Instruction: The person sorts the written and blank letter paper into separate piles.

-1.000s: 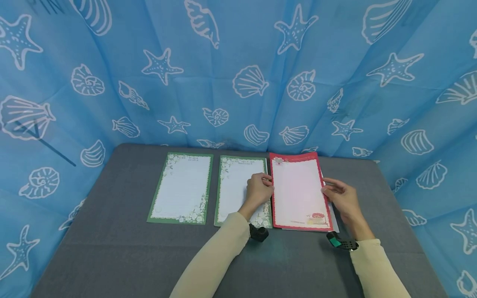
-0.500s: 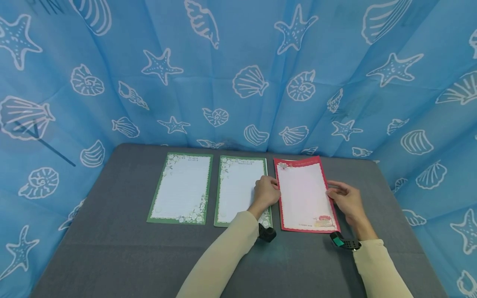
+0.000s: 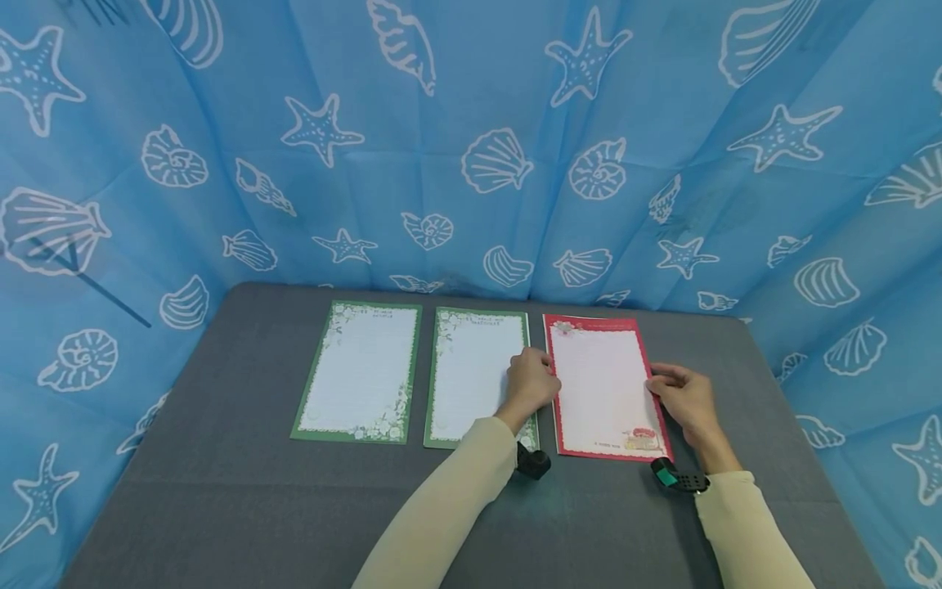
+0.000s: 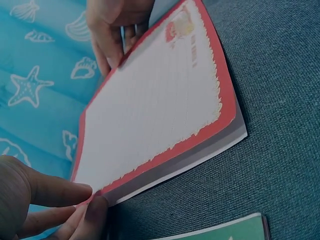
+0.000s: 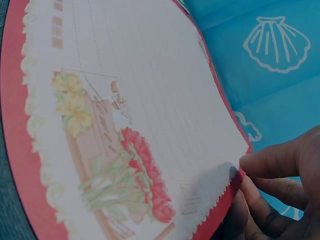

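A red-bordered sheet of writing paper (image 3: 599, 384), printed with flowers in its corners, lies at the right of the row. My left hand (image 3: 530, 380) pinches its left edge between thumb and fingers. On the opposite edge, my right hand (image 3: 686, 401) pinches it too, the thumb on top in the right wrist view. The sheet bows slightly upward. Under it, a white-edged sheet (image 4: 220, 145) shows along the left side in the left wrist view. My left wrist passes over the middle green-bordered sheet (image 3: 471, 376) and hides part of it.
Another green-bordered sheet (image 3: 361, 372) lies flat at the left of the row. All rest on a grey cloth-covered table (image 3: 243, 491). A blue curtain (image 3: 412, 164) with shells and starfish hangs behind and beside the table. Each wrist wears a small black camera.
Both hands have shifted the red-bordered sheet slightly right and a little nearer to me, then lowered it over the sheet beneath. The green-bordered sheets have stayed in place.
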Demonstrator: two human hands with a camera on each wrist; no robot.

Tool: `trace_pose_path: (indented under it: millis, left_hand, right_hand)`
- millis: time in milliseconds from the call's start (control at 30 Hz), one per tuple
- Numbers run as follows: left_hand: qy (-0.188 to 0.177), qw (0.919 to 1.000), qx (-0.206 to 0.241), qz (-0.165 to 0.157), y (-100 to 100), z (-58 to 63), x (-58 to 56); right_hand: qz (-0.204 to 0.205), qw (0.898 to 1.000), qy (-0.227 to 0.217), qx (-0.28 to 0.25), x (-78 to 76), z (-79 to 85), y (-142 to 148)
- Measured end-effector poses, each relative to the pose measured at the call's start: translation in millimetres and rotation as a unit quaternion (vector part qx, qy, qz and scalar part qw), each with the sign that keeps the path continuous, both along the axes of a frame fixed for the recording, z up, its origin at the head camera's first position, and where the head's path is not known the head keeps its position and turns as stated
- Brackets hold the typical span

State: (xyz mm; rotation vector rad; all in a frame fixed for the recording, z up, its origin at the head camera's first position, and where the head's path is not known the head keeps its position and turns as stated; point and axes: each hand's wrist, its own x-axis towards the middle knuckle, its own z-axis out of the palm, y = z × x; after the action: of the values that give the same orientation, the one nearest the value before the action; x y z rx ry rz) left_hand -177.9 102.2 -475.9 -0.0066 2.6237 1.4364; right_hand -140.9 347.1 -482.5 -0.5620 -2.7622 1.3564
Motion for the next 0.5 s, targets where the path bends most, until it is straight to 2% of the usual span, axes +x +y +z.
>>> trace_pose_path:
  millis: [233,400,500]
  left_hand:
    - [0.016,0.9999,0.003,0.001,0.0,0.7,0.9]
    - [0.023,0.9994,0.026,0.002,-6.6,0.3,2.4]
    - [0.041,0.9983,0.041,-0.001,-13.0,-1.2,3.6]
  right_hand:
    - [-0.017,1.000,0.009,0.008,-1.3,0.7,-1.6]
    - [-0.022,0.999,0.020,0.021,0.0,4.8,-6.4]
    - [-0.015,0.999,0.026,0.023,1.2,8.0,-12.4]
